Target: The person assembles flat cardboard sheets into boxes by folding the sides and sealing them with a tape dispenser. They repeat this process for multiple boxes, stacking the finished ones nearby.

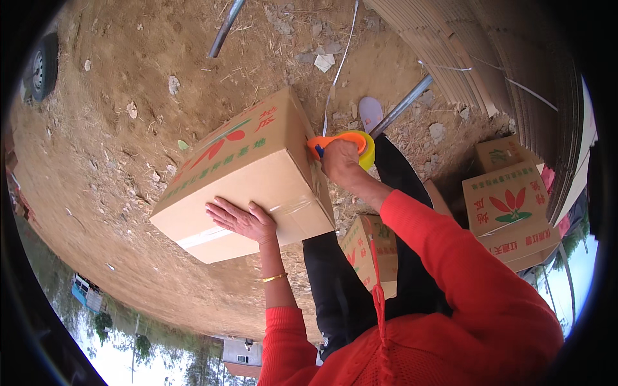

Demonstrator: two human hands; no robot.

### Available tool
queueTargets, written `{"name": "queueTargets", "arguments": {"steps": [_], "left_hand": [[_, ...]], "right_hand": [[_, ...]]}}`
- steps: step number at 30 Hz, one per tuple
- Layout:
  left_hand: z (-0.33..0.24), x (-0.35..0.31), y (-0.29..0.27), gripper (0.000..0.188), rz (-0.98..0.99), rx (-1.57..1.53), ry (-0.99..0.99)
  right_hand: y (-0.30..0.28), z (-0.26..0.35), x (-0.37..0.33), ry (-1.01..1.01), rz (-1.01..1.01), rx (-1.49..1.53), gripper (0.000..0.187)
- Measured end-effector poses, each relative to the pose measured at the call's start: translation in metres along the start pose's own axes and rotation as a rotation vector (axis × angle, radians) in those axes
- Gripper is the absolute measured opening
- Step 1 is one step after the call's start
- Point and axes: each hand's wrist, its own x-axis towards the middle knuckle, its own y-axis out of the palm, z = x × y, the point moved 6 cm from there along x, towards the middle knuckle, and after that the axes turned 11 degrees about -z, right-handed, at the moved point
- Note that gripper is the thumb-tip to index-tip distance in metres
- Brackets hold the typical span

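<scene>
A cardboard box [241, 177] with red and green print stands tilted in front of my legs. My left hand [241, 222] lies flat against its near plain face, fingers spread. Clear tape [199, 238] shines in a strip along that face, partly under the hand. My right hand [341, 162] grips an orange tape dispenser [353, 137] with a yellow roll on it. The dispenser is against the box's right side; my fingers hide much of its front, and I cannot tell where the tape end lies.
Flattened cardboard sheets [450, 55] are stacked at the far right. Printed boxes [505, 202] stand at my right, another box [380, 248] between my legs. Metal poles [225, 29] and a white strap [335, 80] lie on stony dirt ground. A wheel [44, 66] is far left.
</scene>
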Motion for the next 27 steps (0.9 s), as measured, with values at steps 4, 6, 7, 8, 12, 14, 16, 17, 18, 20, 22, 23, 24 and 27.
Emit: {"name": "queueTargets", "arguments": {"steps": [4,6,7,8,12,14,16,17,18,20,22,23,24,27], "left_hand": [[-0.005,-0.005,-0.003,0.078,-0.008,0.009,0.015],[-0.007,-0.006,-0.003,0.078,-0.018,0.014,0.014],[-0.009,-0.006,-0.004,0.078,-0.019,0.015,0.011],[-0.009,-0.007,-0.004,0.078,-0.019,0.017,0.008],[-0.013,-0.005,-0.005,0.079,-0.032,0.033,0.025],[-0.008,-0.004,-0.008,0.078,-0.028,0.024,0.024],[-0.012,0.004,-0.003,0.078,-0.023,0.012,0.026],[-0.012,0.006,-0.001,0.078,-0.017,0.012,0.023],[-0.003,0.006,-0.003,0.078,-0.009,0.028,0.011],[-0.001,0.006,-0.003,0.078,-0.013,0.018,0.015],[-0.004,0.002,-0.004,0.078,-0.022,0.015,0.030],[-0.004,0.001,-0.005,0.077,-0.011,0.013,0.028],[-0.005,0.002,-0.004,0.077,-0.008,0.010,0.026],[-0.007,0.007,-0.001,0.076,0.008,0.004,0.012]], "right_hand": [[0.006,0.001,-0.003,0.247,0.095,0.053,0.016],[-0.006,0.001,-0.005,0.234,0.043,0.124,0.017],[-0.016,0.000,-0.008,0.228,0.016,0.159,0.018],[-0.012,-0.001,-0.007,0.252,0.003,0.162,0.018],[0.013,-0.005,-0.006,0.375,-0.032,0.271,0.021],[0.024,-0.003,-0.012,0.410,-0.040,0.304,0.023],[0.046,-0.001,-0.007,0.408,-0.053,0.279,0.025],[0.050,-0.009,-0.007,0.458,-0.099,0.378,0.030],[0.040,-0.014,-0.019,0.496,-0.131,0.474,0.036],[0.016,-0.021,-0.036,0.577,-0.223,0.637,0.043],[0.007,-0.023,-0.053,0.643,-0.326,0.771,0.046],[-0.001,-0.011,-0.061,0.549,-0.472,0.813,0.048],[-0.007,0.003,-0.065,0.524,-0.551,0.818,0.047],[-0.014,0.014,-0.052,0.435,-0.685,0.877,0.044]]}}
